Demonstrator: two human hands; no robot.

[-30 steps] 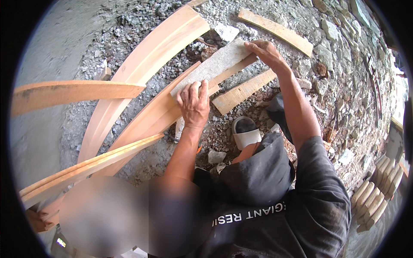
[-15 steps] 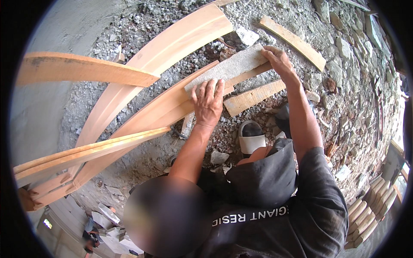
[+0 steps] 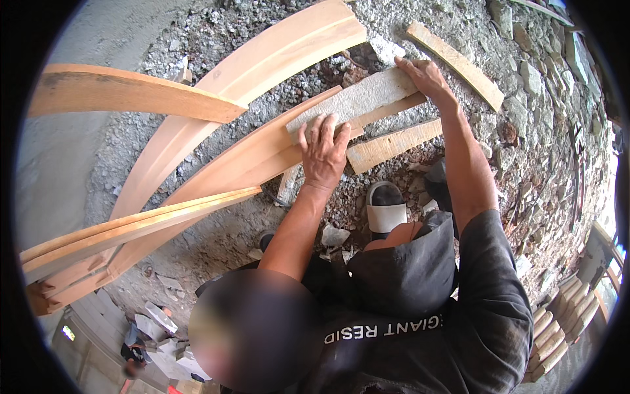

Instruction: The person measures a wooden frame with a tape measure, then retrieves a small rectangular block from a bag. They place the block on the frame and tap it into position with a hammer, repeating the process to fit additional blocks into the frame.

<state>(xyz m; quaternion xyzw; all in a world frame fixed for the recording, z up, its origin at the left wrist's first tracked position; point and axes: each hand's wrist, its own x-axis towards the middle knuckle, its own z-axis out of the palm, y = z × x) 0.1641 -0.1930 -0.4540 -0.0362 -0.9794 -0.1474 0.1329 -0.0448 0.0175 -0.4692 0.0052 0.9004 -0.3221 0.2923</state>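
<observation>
A flat grey board (image 3: 365,98) with a rough, chalky face lies across the end of a long curved wooden piece (image 3: 259,154). The spread fingers of my left hand (image 3: 325,152) rest on the board's left end, near its close edge. At the other end my right hand (image 3: 430,80) grips the far corner, fingertips on the far edge; its thumb is partly hidden. A narrow brown wooden strip (image 3: 387,113) shows from under the board. Just nearer to me, a short yellowish plank (image 3: 394,144) lies on the rubble.
Another broad curved wooden piece (image 3: 275,56) lies beyond, crossed by a curved plank (image 3: 141,92). Stacked curved boards (image 3: 144,226) reach in from the left. A loose plank (image 3: 456,65) lies at the far right. Broken stone (image 3: 335,236) litters the ground around my sandalled foot (image 3: 386,213).
The whole view has shifted a little. My right hand has moved slightly farther over the board's far corner. My left hand stays on the board's left end.
</observation>
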